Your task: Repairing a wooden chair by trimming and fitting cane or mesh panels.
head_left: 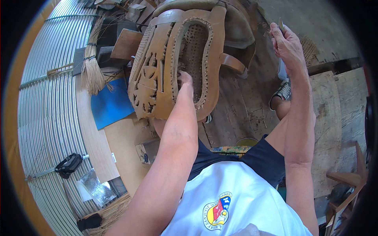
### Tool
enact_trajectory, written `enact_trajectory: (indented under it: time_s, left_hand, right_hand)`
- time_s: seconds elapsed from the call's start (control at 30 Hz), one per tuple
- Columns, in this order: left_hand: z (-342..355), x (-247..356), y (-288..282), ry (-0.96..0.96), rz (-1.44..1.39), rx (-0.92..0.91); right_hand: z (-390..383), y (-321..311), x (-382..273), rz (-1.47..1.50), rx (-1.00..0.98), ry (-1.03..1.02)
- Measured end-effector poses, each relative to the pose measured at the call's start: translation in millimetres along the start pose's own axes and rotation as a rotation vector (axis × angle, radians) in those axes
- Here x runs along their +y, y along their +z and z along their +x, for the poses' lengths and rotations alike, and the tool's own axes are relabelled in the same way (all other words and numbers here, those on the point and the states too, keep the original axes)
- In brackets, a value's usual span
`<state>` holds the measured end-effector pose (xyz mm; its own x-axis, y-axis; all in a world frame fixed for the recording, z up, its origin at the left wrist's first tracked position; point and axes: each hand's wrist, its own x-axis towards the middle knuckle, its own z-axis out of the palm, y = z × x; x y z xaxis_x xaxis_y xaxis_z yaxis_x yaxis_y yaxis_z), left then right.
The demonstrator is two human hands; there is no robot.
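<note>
A carved brown wooden furniture frame (215,59), perhaps a chair, lies tipped in front of me. It has a long rounded opening edged with small holes, and woven cane mesh (195,37) shows inside. My left hand (185,80) reaches into the lower left of this opening; its fingertips are partly hidden, so their grip does not show. Well to the right of the frame, my right hand (287,45) is raised and closed around a slim object (281,24). Only its narrow end sticks up past the thumb, and its kind is unclear.
A bundle of pale fibre strands (93,65) hangs at the left by a corrugated metal wall (51,114). Below it lies a blue sheet (112,104) on light boards. A plywood panel (321,118) is at my right, beside a wooden piece (348,179). Plank flooring (236,106) runs between.
</note>
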<state>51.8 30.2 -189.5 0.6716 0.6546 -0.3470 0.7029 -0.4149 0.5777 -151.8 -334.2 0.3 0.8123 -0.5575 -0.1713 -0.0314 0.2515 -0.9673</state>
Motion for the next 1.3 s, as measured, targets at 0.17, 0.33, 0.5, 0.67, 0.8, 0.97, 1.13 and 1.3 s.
enact_trajectory:
  time_s: [0.17,0.33,0.5,0.67,0.8,0.97,1.13,1.3]
  left_hand:
    - [37,-8,-13,0.163,-0.130,0.235]
    - [14,28,-80,0.183,0.206,-0.395]
    - [-140,73,-113,0.614,0.658,-0.618]
    - [-169,117,-149,0.966,0.954,-0.713]
    - [-162,122,-151,1.225,1.758,-0.946]
    - [-151,105,-138,1.195,2.230,-0.948]
    - [-131,105,-121,1.033,2.356,-1.053]
    - [-135,94,-104,1.023,2.675,-0.907]
  right_hand:
    - [2,16,2,-0.055,-0.005,-0.023]
    - [4,11,2,-0.012,-0.026,-0.062]
    - [1,-22,-2,-0.047,0.085,-0.042]
    - [-20,3,-41,-0.205,0.114,0.007]
    - [-16,6,-32,-0.211,0.073,-0.045]
    - [-17,2,-37,-0.237,0.101,0.009]
    - [-26,9,-42,-0.258,0.143,0.005]
    - [-25,3,-43,-0.282,0.143,-0.037]
